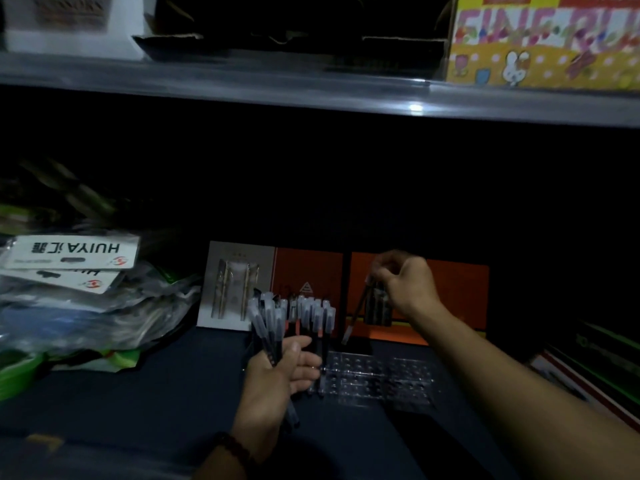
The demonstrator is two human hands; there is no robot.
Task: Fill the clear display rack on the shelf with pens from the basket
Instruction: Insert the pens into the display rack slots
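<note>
Head view, dim shelf (156, 386): left hand (277, 370) gripping a bundle of capped pens (294, 317) upright, right hand (405, 282) pinching one pen (356, 315) hanging slanted over clear display rack (381, 379), flat just beside left hand.

Bare forearms (519, 386), with a dark beaded bracelet (231, 449) around the left wrist.

The rack (381, 375) right of the left fingers (304, 360) is clear, glossy plastic. The pens (268, 323) above them have frosted caps.
</note>
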